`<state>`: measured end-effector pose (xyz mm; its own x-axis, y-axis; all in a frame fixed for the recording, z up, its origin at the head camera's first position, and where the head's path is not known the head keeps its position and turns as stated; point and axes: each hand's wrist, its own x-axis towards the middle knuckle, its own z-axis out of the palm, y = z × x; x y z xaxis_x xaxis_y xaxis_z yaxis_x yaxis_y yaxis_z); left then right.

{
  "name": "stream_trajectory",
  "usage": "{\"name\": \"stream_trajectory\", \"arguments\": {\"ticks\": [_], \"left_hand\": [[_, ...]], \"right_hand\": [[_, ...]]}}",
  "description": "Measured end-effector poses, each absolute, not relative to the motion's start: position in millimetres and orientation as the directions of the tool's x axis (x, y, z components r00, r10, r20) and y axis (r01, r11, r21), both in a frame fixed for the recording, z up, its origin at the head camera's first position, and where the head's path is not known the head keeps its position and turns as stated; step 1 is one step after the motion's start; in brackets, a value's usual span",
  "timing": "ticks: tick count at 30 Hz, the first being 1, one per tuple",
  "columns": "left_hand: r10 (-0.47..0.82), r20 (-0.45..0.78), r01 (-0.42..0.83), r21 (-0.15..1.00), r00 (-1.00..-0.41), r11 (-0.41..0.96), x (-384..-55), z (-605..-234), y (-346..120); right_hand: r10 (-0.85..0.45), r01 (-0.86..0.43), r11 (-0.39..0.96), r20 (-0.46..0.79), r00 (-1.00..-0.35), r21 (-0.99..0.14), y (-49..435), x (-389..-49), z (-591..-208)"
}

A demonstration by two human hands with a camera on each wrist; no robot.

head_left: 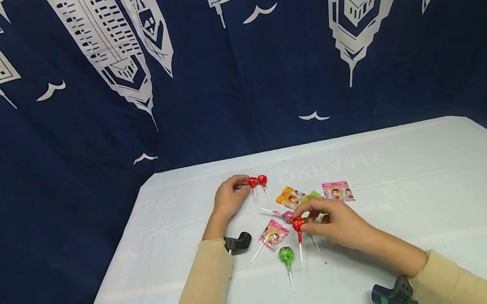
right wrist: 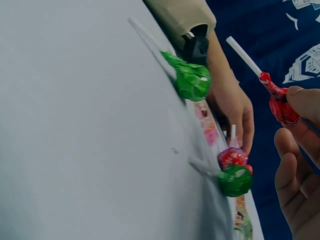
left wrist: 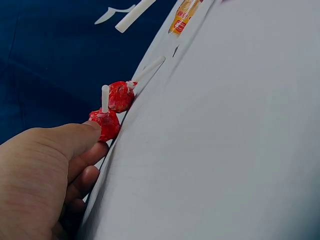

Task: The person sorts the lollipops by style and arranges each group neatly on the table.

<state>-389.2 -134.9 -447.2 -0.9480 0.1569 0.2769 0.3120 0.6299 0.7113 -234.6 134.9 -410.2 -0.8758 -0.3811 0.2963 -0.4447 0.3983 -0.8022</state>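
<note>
My left hand (head_left: 229, 197) pinches a red lollipop (left wrist: 106, 125) by its wrapped head, between thumb and fingers. A second red lollipop (left wrist: 121, 96) lies right against it, its white stick towards me. Held between the thumb and fingers of my right hand (head_left: 341, 220) is another red lollipop (right wrist: 283, 107), raised off the table, stick pointing away from the fingers. Below that hand lies a green lollipop (right wrist: 235, 181), with a purple-pink lollipop (head_left: 287, 216) beside it. One more green lollipop (head_left: 286, 256) rests nearer the front, its stick towards me.
Flat candy packets lie about the hands: an orange one (head_left: 290, 197), a pink one (head_left: 338, 191) farther right, and a pink one (head_left: 274, 235) with a white stick. Part of a green packet (head_left: 313, 195) shows behind the right hand. A white cloth (head_left: 151, 295) covers the table before a blue curtain (head_left: 234, 85).
</note>
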Motion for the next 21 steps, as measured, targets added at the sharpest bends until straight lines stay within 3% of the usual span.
{"name": "stream_trajectory", "arguments": {"ticks": [21], "left_hand": [[0.148,0.303,0.327,0.708,-0.941,0.626,-387.9,-447.2,-134.6]], "right_hand": [[-0.312,-0.434,0.46,0.317,-0.896,-0.775,128.8,-294.3,-366.1]]}}
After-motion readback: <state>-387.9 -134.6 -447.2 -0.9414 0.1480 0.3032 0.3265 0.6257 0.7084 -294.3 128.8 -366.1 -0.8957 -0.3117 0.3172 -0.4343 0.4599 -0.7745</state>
